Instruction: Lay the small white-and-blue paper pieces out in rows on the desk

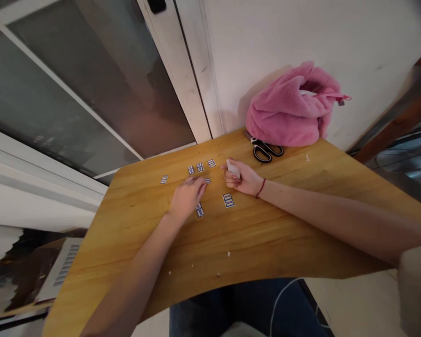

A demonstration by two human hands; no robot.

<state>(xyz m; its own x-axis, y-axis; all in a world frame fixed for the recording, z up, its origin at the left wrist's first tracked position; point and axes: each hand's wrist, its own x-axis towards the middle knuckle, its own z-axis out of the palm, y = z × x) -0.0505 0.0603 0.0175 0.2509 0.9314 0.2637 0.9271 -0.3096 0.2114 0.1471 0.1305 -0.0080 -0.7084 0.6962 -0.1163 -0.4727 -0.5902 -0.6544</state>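
My left hand (189,194) is closed in a pinch over the table, its fingertips at the edge of a small blue-and-white paper piece (207,180). My right hand (243,178), a red cord round its wrist, is curled about a small white piece (233,168) that looks like paper; its printed side, if any, is not visible. More blue-and-white pieces lie flat: one (164,179) at the left, a row of three beyond my left hand including one (211,163), a larger one (228,200) nearer me, and another (199,210) partly hidden by my left hand.
On the wooden table (266,234), black-handled scissors (263,150) lie beside a pink plush bag (291,107) at the back right. Tiny white scraps (228,254) are scattered near the front edge. A wall and a framed glass panel (126,70) border the table's far side.
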